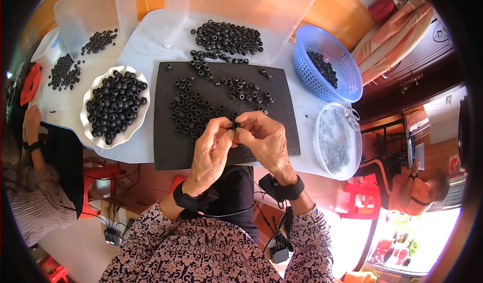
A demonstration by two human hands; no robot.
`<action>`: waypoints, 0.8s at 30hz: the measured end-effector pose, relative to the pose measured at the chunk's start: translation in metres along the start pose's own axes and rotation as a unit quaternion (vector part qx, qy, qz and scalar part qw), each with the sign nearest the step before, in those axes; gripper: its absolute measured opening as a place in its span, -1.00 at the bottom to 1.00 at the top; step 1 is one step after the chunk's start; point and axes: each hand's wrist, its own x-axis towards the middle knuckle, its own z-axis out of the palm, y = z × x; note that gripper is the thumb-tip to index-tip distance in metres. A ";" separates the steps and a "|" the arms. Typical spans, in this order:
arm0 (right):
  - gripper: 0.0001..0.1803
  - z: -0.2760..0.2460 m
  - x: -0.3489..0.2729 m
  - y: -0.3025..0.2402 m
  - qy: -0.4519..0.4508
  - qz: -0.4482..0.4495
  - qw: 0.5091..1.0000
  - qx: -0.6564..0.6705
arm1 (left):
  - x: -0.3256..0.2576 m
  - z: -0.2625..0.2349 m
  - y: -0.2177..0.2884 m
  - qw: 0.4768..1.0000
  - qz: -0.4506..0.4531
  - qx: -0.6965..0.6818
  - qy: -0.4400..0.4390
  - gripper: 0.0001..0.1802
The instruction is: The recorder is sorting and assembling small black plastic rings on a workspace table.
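Observation:
Over the front of a black mat, my left hand and my right hand meet fingertip to fingertip. Both are closed in a pinch around one small black bead, mostly covered by the fingers. Scattered across the mat just beyond my hands lie many loose black beads, round with wide holes. More of the same black beads are heaped in a white scalloped dish to the left. Any smaller piece between the fingertips is too small to make out.
Behind the mat, another bead pile lies by a clear plastic box. At right stand a blue basket and a clear round container of tiny glittering pieces. Smaller black pieces lie at left, near a co-worker's hand.

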 end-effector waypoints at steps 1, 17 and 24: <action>-0.83 0.004 -0.007 0.002 0.007 -0.002 0.999 0.053 | -0.001 -0.001 0.000 1.000 -0.001 0.002 -0.003 -0.79; -0.86 -0.012 -0.019 0.030 0.124 -0.119 0.985 0.016 | -0.002 -0.003 0.007 0.990 -0.071 0.074 -0.093 -0.84; -0.84 -0.065 -0.013 0.015 0.191 -0.078 0.978 0.043 | -0.001 -0.005 0.004 0.992 -0.062 0.059 -0.093 -0.83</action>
